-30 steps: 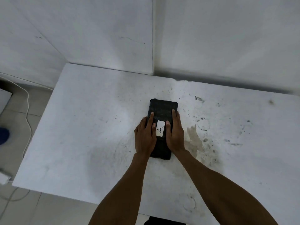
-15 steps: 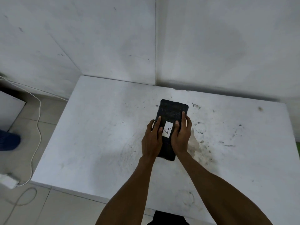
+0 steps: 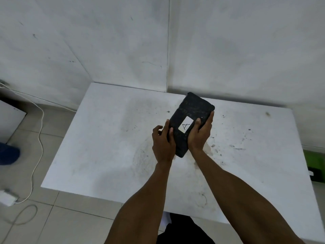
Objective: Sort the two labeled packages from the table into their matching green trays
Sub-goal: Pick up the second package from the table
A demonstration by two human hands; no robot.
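Observation:
A black wrapped package (image 3: 193,112) with a white label marked "A" (image 3: 185,126) is held above the white table (image 3: 105,138), tilted with its far end up and to the right. My left hand (image 3: 162,144) grips its near left edge. My right hand (image 3: 201,133) clasps its right side, thumb on top beside the label. A strip of green tray (image 3: 314,160) shows at the right edge of view, below the table's right side; something dark lies at its near end. No second package is in view.
The table stands in a corner against two white walls. On the tiled floor at the left lie a white cable (image 3: 37,138), a white adapter (image 3: 7,198), a white board (image 3: 10,120) and a blue object (image 3: 8,154).
The package has come up off the table in both hands and turned clockwise, its far end swinging right. The view has pulled back and shifted, bringing the green tray into sight at the right.

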